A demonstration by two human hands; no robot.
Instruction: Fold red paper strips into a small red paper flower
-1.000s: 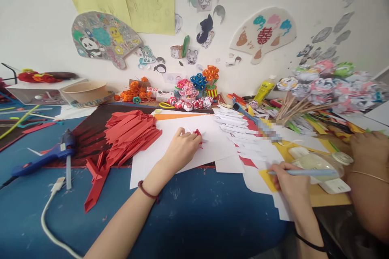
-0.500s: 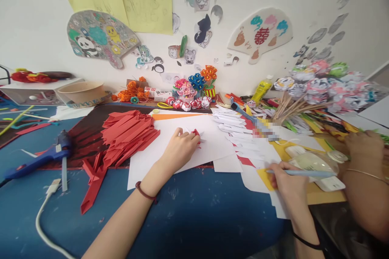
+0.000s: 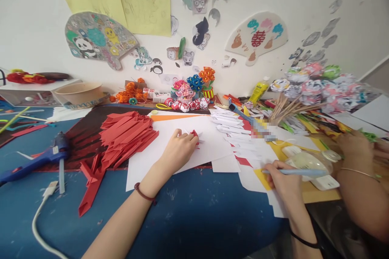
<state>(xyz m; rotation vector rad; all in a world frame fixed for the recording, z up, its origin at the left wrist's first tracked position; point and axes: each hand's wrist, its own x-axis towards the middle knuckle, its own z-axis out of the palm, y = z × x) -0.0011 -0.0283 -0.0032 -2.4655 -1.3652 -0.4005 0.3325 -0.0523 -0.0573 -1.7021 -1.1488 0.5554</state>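
My left hand (image 3: 180,148) rests on a white paper sheet (image 3: 146,166), its fingers closed on a small red-and-white folded paper piece (image 3: 194,134), mostly hidden by the fingers. In my right hand (image 3: 285,182) is a slim light-blue pen-like tool (image 3: 306,172), held near its left end above yellow and white paper. Left of the sheet lies a heap of red folded paper strips (image 3: 127,135). White folded strips (image 3: 229,123) are stacked between my hands, with bits of red paper among them.
A blue glue gun (image 3: 39,160) and a white cable (image 3: 36,222) lie at the left. Clear bottles (image 3: 311,162) stand close beyond my right hand. Another person's hand (image 3: 354,149) works at the far right, below a bunch of paper flowers (image 3: 316,83).
The whole view has shifted slightly. My hands keep nearly the same pose and hold the same things. At the far right, the other person's hands have moved and more of them shows.
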